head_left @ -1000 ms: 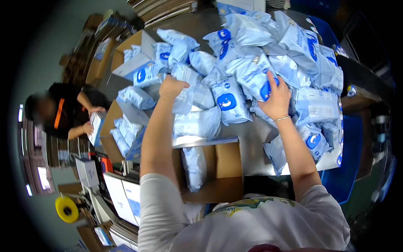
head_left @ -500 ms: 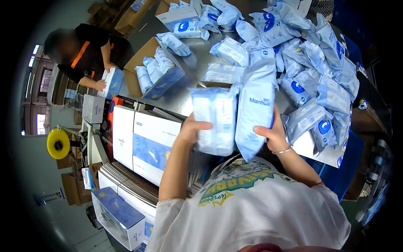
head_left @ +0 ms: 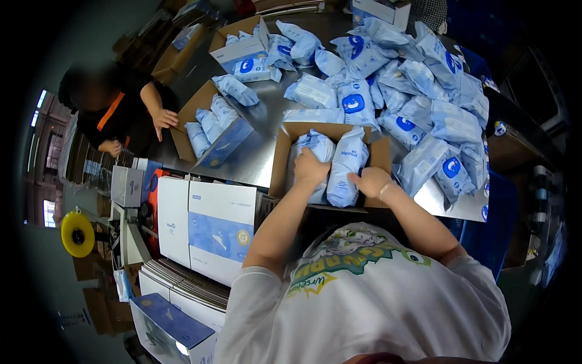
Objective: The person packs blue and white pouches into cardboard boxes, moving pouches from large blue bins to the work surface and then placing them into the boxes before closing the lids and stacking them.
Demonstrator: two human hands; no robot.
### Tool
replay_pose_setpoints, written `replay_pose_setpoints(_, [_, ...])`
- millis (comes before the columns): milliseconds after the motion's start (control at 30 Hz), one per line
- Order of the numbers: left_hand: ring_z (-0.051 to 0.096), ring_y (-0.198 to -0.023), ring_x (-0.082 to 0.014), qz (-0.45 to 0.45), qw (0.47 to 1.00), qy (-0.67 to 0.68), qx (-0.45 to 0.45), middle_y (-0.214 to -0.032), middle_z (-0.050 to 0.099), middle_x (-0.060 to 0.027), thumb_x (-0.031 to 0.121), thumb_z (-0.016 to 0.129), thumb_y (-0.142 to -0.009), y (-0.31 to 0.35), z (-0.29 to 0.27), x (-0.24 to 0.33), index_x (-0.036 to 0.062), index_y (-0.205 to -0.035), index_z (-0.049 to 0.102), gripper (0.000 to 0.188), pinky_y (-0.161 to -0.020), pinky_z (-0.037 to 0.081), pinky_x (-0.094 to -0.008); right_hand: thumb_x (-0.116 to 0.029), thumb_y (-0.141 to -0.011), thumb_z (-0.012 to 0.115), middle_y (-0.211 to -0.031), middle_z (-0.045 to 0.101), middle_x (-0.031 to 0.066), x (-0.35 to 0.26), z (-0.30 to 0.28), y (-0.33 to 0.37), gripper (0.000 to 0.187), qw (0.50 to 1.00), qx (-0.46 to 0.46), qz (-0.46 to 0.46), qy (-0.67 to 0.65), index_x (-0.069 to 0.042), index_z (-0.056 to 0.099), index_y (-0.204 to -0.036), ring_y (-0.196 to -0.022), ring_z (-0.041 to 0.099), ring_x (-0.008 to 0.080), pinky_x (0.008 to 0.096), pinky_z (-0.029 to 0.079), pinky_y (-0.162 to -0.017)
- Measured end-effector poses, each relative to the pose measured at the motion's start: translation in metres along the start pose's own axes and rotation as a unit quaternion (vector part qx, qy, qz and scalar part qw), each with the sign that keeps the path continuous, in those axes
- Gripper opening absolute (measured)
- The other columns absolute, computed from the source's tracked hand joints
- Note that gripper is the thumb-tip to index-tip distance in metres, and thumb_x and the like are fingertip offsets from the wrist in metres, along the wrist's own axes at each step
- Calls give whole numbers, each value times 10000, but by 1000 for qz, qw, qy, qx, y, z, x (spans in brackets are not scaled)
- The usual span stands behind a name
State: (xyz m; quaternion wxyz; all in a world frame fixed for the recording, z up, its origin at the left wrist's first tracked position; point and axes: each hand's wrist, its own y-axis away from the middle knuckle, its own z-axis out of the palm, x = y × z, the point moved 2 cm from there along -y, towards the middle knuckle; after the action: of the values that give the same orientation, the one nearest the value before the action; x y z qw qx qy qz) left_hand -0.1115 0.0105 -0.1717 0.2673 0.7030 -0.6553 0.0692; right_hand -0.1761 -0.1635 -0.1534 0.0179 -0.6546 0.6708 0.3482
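Note:
In front of me an open cardboard carton (head_left: 280, 161) has its flaps up, and two soft light-blue plastic packs stand side by side in it. Over the left pack (head_left: 321, 145) my left hand (head_left: 311, 167) is closed, fingers curled on its top. My right hand (head_left: 371, 182) grips the right pack (head_left: 348, 161) from its right edge; the thumb lies on its face and the other fingers are partly hidden by the carton's side. The lower ends of both packs are near the carton's front edge.
A heap of similar packs (head_left: 418, 91) covers the metal table's right side. Another open carton (head_left: 227, 142) holding several packs stands at left, a third (head_left: 239, 51) behind it. A co-worker's hand (head_left: 162, 120) touches the left carton. Stacked flat white-and-blue boxes (head_left: 221, 233) flank my left arm.
Both packs have gone from in front of my chest down into the open carton, my hands still on them. The co-worker's hand has moved from a white-and-blue box to the left carton.

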Motion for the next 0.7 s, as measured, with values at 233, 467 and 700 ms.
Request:
replay_pose_setpoints(233, [404,-1165,-347,213,951,-112,-193,-1276,393,-203,541,527,-774,32,-24,-22,42,-1273,381,720,-937,358,-440,-175,-746,544,-1130,501,266,-37,-4,18,396,968,91,-132,191,30,520,-1084,-1054,487,394,441,405,-866])
replay_pose_setpoints(467, [418,-1180,-335,165,932,-166,-276,-1310,392,-199,635,437,-782,57,-7,-26,42,-1226,479,742,-944,361,-413,-216,-668,623,-1369,266,244,-38,15,-46,706,927,-161,-147,304,-132,354,-1315,-1250,282,420,461,327,-992])
replay_pose_setpoints(700, [527,-982,-317,243,941,60,227,-1069,555,-152,213,702,-678,205,-244,-44,50,-1144,511,529,-842,413,-409,-392,-549,787,-1389,120,330,-42,7,-54,1161,894,-260,-160,328,-114,61,-1411,-1286,209,430,415,247,-1047])
